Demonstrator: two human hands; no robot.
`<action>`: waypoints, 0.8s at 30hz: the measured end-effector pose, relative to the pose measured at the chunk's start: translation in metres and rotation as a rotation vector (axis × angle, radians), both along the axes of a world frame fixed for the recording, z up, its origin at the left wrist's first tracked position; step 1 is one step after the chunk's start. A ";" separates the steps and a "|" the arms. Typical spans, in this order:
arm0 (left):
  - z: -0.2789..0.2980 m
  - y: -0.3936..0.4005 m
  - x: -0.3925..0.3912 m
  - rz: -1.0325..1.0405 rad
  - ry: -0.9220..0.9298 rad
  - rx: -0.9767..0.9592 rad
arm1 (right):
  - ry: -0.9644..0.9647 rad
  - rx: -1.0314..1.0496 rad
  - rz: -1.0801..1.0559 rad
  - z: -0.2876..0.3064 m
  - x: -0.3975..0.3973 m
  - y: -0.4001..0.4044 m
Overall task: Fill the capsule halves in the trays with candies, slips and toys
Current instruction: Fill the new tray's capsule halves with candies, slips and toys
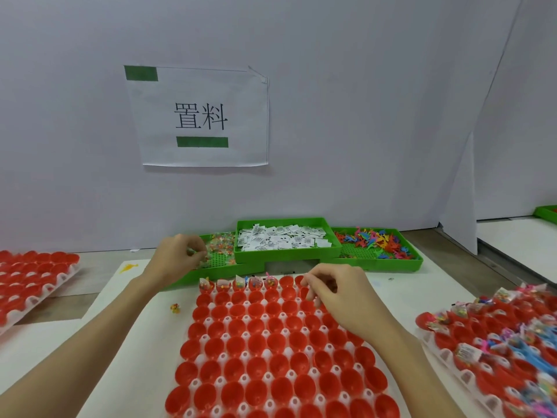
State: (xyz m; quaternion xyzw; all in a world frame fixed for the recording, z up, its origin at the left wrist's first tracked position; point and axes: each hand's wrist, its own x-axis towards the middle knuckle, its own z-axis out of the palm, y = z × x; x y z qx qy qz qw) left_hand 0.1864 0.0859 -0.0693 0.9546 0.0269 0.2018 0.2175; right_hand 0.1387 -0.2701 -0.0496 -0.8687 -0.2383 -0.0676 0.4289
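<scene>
A white tray of red capsule halves lies in front of me. Several halves in its far row hold candy packets, slips and toys. My left hand reaches into the green candy bin and pinches small clear candy packets. My right hand hovers over the tray's far right corner with fingers curled down; whether it holds anything is hidden. Behind stand a green bin of white paper slips and a green bin of coloured plastic toys.
A tray of empty red halves sits at the left. A tray of filled halves sits at the right. One loose candy packet and a yellow toy lie on the white sheet. A wall with a paper sign stands close behind.
</scene>
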 end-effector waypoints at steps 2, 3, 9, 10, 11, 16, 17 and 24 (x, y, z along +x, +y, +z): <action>-0.002 -0.002 -0.003 0.058 -0.086 -0.052 | -0.001 -0.008 -0.005 0.000 0.000 -0.001; -0.003 -0.003 -0.005 0.085 -0.124 -0.091 | 0.000 -0.012 -0.008 0.001 -0.001 -0.001; -0.005 -0.020 -0.025 0.118 -0.257 -0.261 | 0.011 -0.029 -0.010 0.003 -0.002 -0.001; -0.003 -0.026 -0.032 0.117 -0.279 -0.327 | 0.010 -0.027 -0.012 0.003 -0.001 -0.002; 0.000 -0.032 -0.040 0.113 -0.297 -0.403 | 0.009 -0.026 -0.013 0.003 -0.001 -0.002; 0.000 -0.065 -0.106 -0.050 -0.289 -0.688 | 0.006 -0.044 -0.014 0.000 0.000 -0.003; -0.001 -0.069 -0.119 -0.077 -0.287 -0.716 | 0.002 -0.053 -0.012 -0.001 0.000 -0.002; -0.010 -0.078 -0.158 -0.192 -0.257 -0.793 | -0.043 -0.014 -0.016 0.000 -0.005 0.011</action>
